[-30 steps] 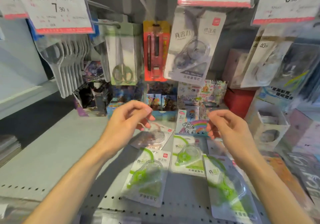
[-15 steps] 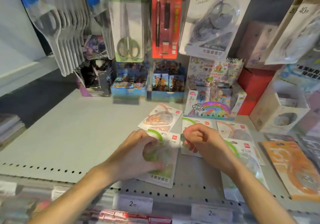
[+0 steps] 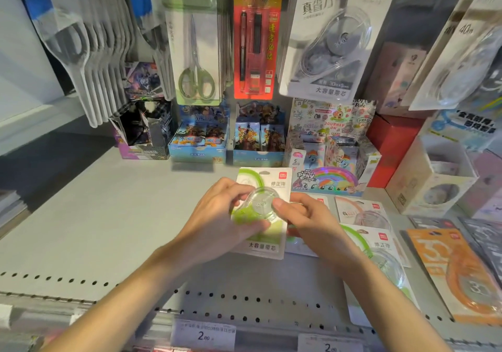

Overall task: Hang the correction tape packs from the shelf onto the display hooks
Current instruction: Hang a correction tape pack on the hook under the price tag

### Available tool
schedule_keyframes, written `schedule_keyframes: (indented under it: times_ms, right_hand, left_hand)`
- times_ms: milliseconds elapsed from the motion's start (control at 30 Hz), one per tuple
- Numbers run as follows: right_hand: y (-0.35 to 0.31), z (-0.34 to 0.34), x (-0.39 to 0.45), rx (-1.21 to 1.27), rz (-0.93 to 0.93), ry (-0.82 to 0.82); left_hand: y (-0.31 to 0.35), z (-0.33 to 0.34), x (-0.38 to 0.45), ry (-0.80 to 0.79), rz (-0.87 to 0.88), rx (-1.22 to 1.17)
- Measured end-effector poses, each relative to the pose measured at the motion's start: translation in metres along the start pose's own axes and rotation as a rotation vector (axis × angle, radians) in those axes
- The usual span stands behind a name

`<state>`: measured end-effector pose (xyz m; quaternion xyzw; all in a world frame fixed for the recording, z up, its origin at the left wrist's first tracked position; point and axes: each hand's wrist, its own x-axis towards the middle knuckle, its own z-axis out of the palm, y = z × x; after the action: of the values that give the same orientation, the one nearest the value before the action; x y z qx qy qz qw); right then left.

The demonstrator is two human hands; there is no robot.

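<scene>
Head view: green pack lifted, hang hole pointing away

A green correction tape pack (image 3: 262,213) is held just above the shelf (image 3: 108,215), its long axis running away from the person, with the hang hole at the far top edge. The left hand (image 3: 217,221) curls round its left side and blister; the right hand (image 3: 304,215) pinches the blister's right edge with its fingertips. More packs lie flat to the right: another green pack (image 3: 380,264) and a pink pack (image 3: 358,210). Hooks sit above and behind, where a grey correction tape pack (image 3: 331,39) hangs, so the card must likely rise hole-first.
</scene>
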<state>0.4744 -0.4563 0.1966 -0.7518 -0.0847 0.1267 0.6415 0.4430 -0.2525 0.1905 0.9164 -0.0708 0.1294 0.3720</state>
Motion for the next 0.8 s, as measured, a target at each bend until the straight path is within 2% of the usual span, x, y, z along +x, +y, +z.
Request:
schedule_keyframes:
  times_ms: [133,267,367,567,800]
  right_hand:
    - [-0.003,-0.002,0.004,0.207,-0.018,-0.047]
    - [0.004,-0.02,0.012,0.208,0.024,0.166]
    - [0.013,-0.036,0.013,0.2,0.048,0.224]
    - [0.024,-0.045,0.011,0.178,0.045,0.239]
    - [0.031,-0.051,0.011,0.161,0.054,0.219]
  left_hand:
    - [0.003,0.014,0.019,-0.063,0.025,0.004]
    - [-0.014,0.01,0.036,-0.051,0.031,0.016]
    - [-0.03,0.015,0.051,0.005,-0.01,0.125]
    - [-0.041,0.033,0.076,-0.125,-0.107,0.353]
    - [-0.047,0.02,0.067,-0.053,-0.122,0.285]
